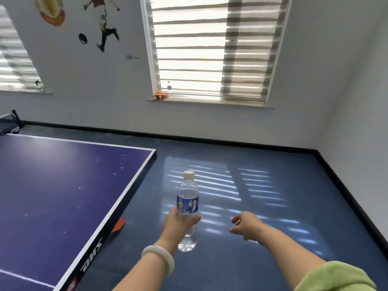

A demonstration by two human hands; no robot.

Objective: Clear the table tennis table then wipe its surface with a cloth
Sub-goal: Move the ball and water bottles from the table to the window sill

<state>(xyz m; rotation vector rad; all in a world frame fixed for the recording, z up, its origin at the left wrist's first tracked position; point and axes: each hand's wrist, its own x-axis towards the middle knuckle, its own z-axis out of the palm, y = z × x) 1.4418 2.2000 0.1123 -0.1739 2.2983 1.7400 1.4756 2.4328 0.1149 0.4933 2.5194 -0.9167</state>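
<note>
Two bare hands reach forward over a blue floor (220, 269), seen from a head camera looking down. At left, a corner of the purple-blue table tennis table (52, 185) with white edge lines fills the lower left; small pale specks dot its surface. The net (9, 122) shows at the far left edge. Below the table's near edge an orange-red paddle (118, 224) pokes out (whether it lies on the floor cannot be told).

Ahead, a grey wall holds a window with striped blinds (189, 49), and striped light falls on the floor. On the windowsill (231, 102) lie orange paddles (161, 95), with a small bottle (169, 87) standing just beside them. Football stickers (105, 24) decorate the wall at upper left. Nothing stands between the hands and the window.

The left hand (178, 222), with a pale bracelet (158, 259) on its wrist, has fingers and thumb wrapped round the lower middle of a clear plastic water bottle (188, 198). This bottle is upright, off the table, in the air over the floor just right of the table's corner. It has a pale cap, a blue label and clear liquid inside; the level is hard to tell.

The right hand (245, 225), on an arm with a green sleeve (336, 278), hangs near the bottle with fingers loosely curled, holding nothing.
</note>
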